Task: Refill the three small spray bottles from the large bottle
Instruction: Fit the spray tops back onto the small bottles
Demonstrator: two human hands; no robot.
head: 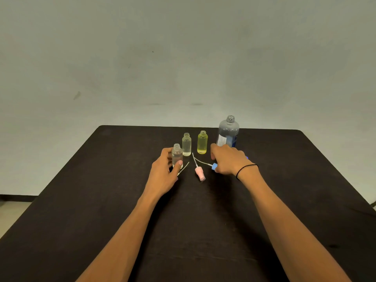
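Note:
Three small uncapped bottles stand on the dark table (101,200): a clear bottle (177,153) at front left, a second clear bottle (186,144) behind it and a yellow bottle (202,142) to the right. My left hand (164,174) grips the front clear bottle, thumb across its base. The large clear bottle (228,132) stands open at the back right. My right hand (227,159) hovers in front of it, fingers curled loosely downward over a blue spray head (214,166). A pink spray head (200,173) lies between my hands.
A third spray tube (184,167) lies beside my left thumb, its head hidden. A small blue thing (246,157) peeks out behind my right hand. A plain wall rises behind the table's far edge.

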